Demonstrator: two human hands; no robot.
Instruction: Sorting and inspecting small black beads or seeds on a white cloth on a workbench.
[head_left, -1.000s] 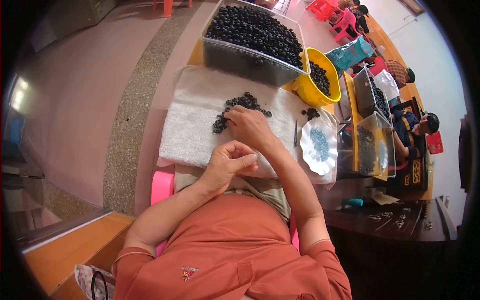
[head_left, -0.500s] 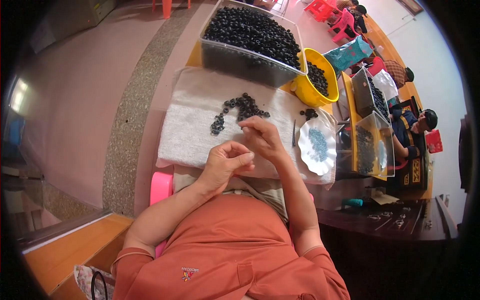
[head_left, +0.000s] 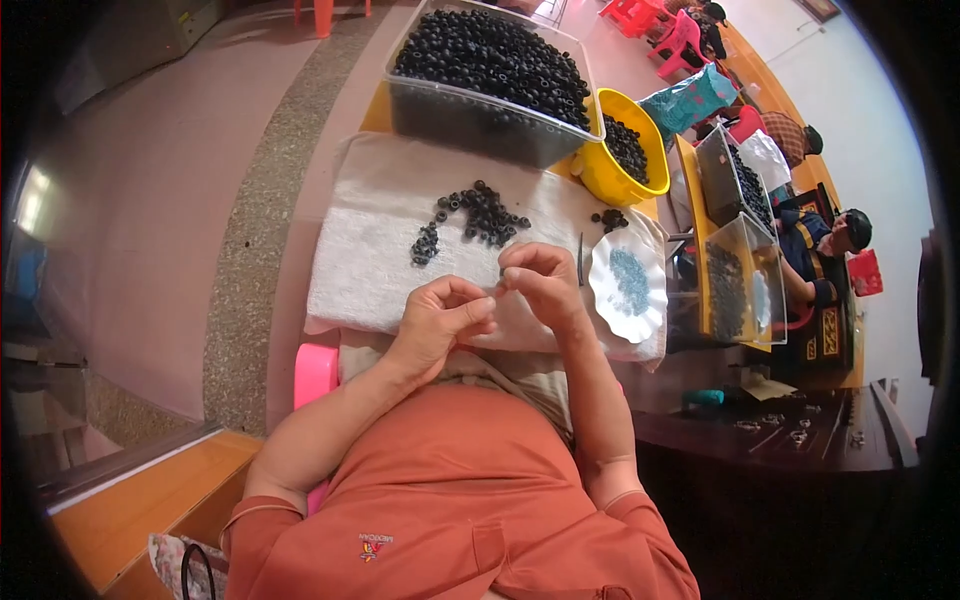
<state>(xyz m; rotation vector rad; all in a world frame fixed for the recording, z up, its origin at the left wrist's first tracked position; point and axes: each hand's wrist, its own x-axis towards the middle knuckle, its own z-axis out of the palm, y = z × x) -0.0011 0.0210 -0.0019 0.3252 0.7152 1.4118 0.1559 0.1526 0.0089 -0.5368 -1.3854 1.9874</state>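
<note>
My left hand (head_left: 435, 322) is closed in a pinch over the near edge of a white cloth (head_left: 365, 215); what sits between thumb and forefinger is too small to make out. Beside it, my right hand (head_left: 548, 288) pinches a small dark piece at its fingertips, which nearly meet those of the left. Beyond both hands, a loose pile of small black ring-shaped parts (head_left: 485, 215) lies on the cloth. To the right stands a white scalloped plate (head_left: 605, 290) bearing tiny pale-blue pieces (head_left: 630, 280). Tweezers-like in shape, a thin dark tool (head_left: 580, 260) lies near that plate.
A large transparent box (head_left: 480, 125) full of black parts stands at the far side, next to a yellow bowl (head_left: 605, 180) of the same. A few black parts (head_left: 610, 220) lie above the plate. More boxes (head_left: 750, 290) and a seated person (head_left: 815, 240) are at the right.
My right hand has come back from near the black pile toward the left hand, now with a dark piece at its fingertips. The left hand stays pinched, almost in place.
</note>
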